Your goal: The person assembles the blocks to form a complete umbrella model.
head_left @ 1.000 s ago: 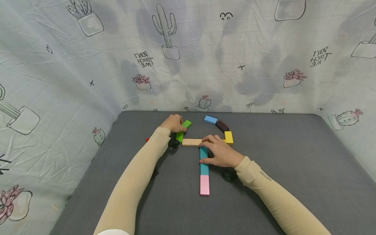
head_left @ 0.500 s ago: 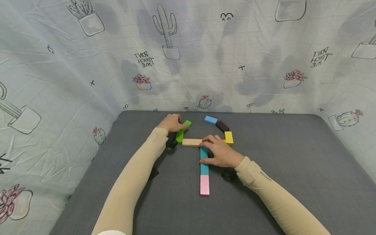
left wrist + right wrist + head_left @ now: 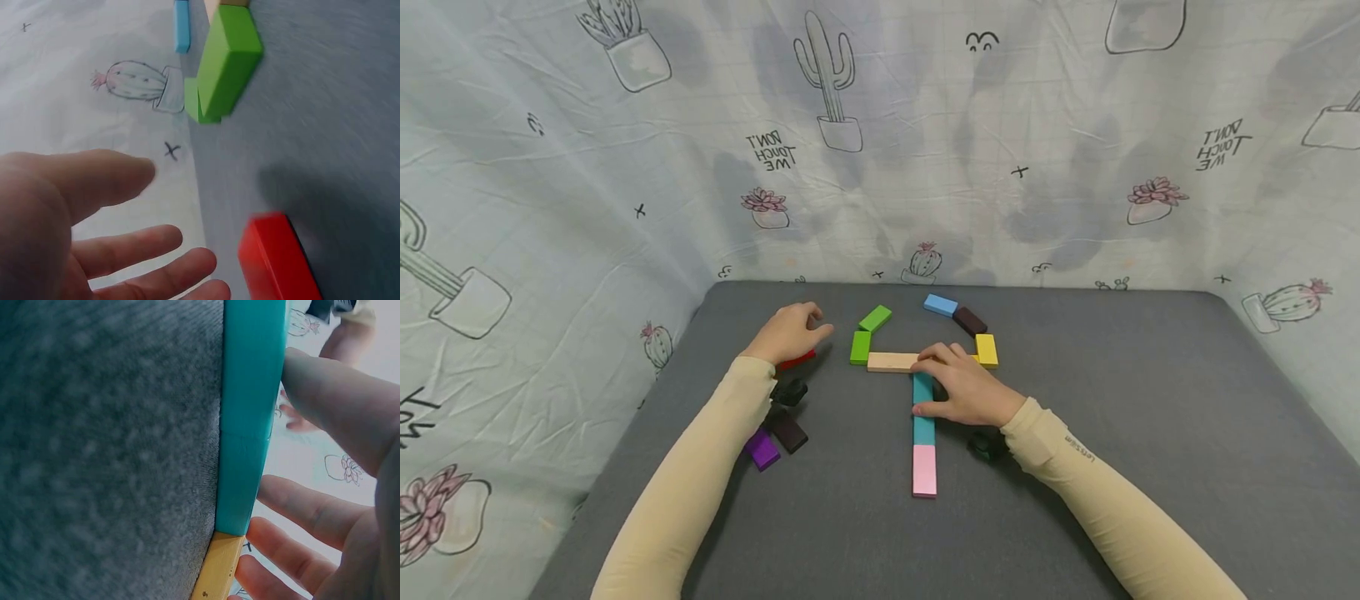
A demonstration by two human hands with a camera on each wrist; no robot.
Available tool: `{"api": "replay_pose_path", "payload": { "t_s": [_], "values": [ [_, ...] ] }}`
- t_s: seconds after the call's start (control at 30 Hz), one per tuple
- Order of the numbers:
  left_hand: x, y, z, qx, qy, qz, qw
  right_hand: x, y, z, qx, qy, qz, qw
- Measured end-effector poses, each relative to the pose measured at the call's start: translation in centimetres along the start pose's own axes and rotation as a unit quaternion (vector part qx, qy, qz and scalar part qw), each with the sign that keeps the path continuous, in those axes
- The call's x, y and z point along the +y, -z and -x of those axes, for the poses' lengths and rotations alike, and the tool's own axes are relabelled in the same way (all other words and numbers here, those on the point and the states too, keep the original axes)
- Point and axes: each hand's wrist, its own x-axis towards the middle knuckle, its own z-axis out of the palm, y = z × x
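Observation:
My left hand hovers with loosely spread fingers and nothing between them, over a red block on the left of the table. In the left wrist view the red block lies beyond the fingertips. My right hand rests its thumb and fingertips on a row of teal blocks, its fingers reaching to the natural wood block. The right wrist view shows thumb and fingers laid along the teal blocks and the yellowish block. Two green blocks meet the wood block's left end.
A pink block ends the teal row. Yellow, dark brown and light blue blocks curve up on the right. Purple and dark brown blocks lie beside my left forearm. A cactus-print cloth hangs behind.
My left hand has left the upper green block and moved left to above the red block, uncovering the purple and dark brown blocks. My right hand has stayed in place.

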Motion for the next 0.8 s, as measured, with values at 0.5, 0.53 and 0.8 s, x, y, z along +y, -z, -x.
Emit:
{"api": "replay_pose_path", "payload": {
  "t_s": [0.5, 0.53, 0.8],
  "values": [
    [-2.9, 0.7, 5.4, 0.02, -0.013, -0.03, 0.9993, 0.0, 0.0, 0.1, 0.003, -0.001, 0.002, 1.0],
    [-3.0, 0.7, 5.5, 0.021, -0.014, -0.031, 0.9992, 0.0, 0.0, 0.1, 0.003, 0.0, 0.002, 1.0],
    [-3.9, 0.1, 5.3, 0.016, -0.009, -0.02, 0.9996, -0.1, 0.1, 0.2, 0.005, 0.006, -0.003, 1.0]
  ]
}}
